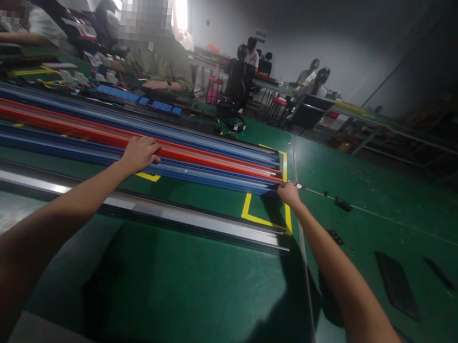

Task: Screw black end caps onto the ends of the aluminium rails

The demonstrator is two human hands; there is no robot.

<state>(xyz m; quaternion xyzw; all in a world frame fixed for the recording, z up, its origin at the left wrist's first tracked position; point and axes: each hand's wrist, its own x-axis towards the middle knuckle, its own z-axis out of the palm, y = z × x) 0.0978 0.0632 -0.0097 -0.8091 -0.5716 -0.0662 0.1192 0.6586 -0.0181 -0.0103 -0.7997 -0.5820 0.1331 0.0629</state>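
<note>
Long blue rails (212, 178) and red rails (197, 157) lie side by side across the green table (183, 292). My left hand (139, 154) rests on the red and near blue rails, its fingers bent over them. At the rails' right ends, my right hand (289, 192) is closed at the end of the near blue rail; what its fingers hold is too small to make out. A small metallic piece (300, 186) shows just beyond it. A separate silver rail (191, 221) lies nearer to me.
Yellow tape (264, 221) marks the table around the rail ends. Black flat parts (397, 284) and a small black block (343, 204) lie at the right. Blue connectors (164, 107) and wires sit beyond the rails. A person in green (158, 66) works across the table; several others sit farther back.
</note>
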